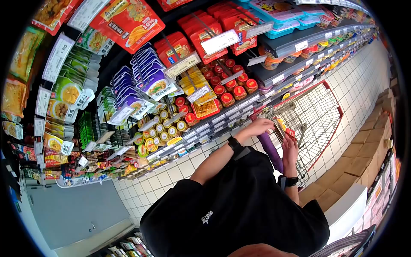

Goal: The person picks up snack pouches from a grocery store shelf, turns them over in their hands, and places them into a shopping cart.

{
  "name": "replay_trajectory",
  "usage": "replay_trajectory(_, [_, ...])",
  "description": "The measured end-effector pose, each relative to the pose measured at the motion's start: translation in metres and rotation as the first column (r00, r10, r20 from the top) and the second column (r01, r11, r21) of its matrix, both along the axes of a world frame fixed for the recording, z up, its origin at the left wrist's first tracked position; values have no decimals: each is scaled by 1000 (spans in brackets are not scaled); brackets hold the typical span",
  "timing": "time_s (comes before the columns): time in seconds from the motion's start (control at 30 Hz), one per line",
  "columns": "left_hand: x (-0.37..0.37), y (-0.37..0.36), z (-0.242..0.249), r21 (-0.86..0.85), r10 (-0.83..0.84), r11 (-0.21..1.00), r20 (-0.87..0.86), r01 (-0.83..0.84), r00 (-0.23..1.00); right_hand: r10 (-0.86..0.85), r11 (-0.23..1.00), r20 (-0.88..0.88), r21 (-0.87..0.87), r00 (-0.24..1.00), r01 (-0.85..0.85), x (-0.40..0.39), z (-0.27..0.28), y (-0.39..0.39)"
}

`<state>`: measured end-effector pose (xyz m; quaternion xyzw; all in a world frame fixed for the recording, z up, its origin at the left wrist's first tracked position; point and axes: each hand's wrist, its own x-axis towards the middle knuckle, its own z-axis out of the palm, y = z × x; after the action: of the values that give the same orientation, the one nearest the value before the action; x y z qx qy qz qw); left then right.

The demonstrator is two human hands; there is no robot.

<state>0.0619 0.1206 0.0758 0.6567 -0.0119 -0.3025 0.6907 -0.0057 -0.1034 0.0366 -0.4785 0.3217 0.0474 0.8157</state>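
Observation:
My right hand (290, 150) is closed on a small flat packet (281, 129) with red and yellow print, seen nearly edge-on above the shopping cart (322, 124). The fingers of my left hand (259, 127) are curled at the packet's near edge, pinching it. What the packet contains cannot be made out. Just below both hands runs the purple handle (270, 153) of the cart. Its wire basket lies beyond my hands, with a red rim.
Shelves on the left hold hanging purple packets (150, 73), red packets (201, 36), red-lidded jars (227, 99) and gold-lidded cans (166, 128). Price tags (220, 41) stick out on rails. Cardboard boxes (342, 174) line the right side. A grey door (75, 216) stands at lower left.

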Motion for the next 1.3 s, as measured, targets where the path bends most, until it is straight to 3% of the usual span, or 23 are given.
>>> replay_trajectory(0.03, [3,14,-7,34,-32,999,-37,33,999,11,1000,-4,-2,1000,-11,4,4,6])
replay_trajectory(0.1, [4,39,-29,-23,119,992,-58,-120,991,168,986,105,-35,980,-165,17,14,21])
replay_trajectory(0.23, [-7,98,-23,-53,385,920,-45,-387,922,357,932,124,-106,926,-346,49,35,65])
replay_trajectory(0.3, [-18,123,-20,20,529,849,-19,-528,849,499,867,170,-89,850,-491,68,35,86])
replay_trajectory(0.43, [-39,165,-29,19,740,672,30,-741,672,666,744,237,-153,707,-650,101,39,139])
replay_trajectory(0.5, [-46,179,-34,-8,873,441,237,-898,426,709,703,226,-158,668,-693,117,42,166])
replay_trajectory(0.53, [-47,185,-38,-11,879,428,238,-904,414,722,689,244,-177,647,-703,124,37,181])
replay_trajectory(0.6, [-48,196,-43,-164,870,304,449,-939,203,744,664,266,-200,613,-720,133,31,209])
replay_trajectory(0.7, [-48,198,-33,-192,893,206,438,-960,104,825,564,281,-457,490,-688,149,9,247])
replay_trajectory(0.83, [-49,199,-1,-151,902,256,393,-955,180,877,476,305,-665,372,-576,150,20,284])
replay_trajectory(0.93, [-45,201,10,-101,898,318,349,-943,266,951,260,101,-776,293,-575,146,40,296])
replay_trajectory(1.03, [-42,203,17,-31,896,349,305,-937,324,929,367,284,-780,237,-506,154,-3,314])
replay_trajectory(1.13, [-36,209,-6,-23,898,377,253,-926,359,949,304,203,-788,241,-535,150,4,317])
replay_trajectory(1.23, [-31,218,-31,-96,870,412,337,-906,360,964,215,60,-749,260,-627,138,38,312])
replay_trajectory(1.3, [-34,219,-27,-80,865,430,322,-899,385,962,247,108,-739,252,-626,137,32,313])
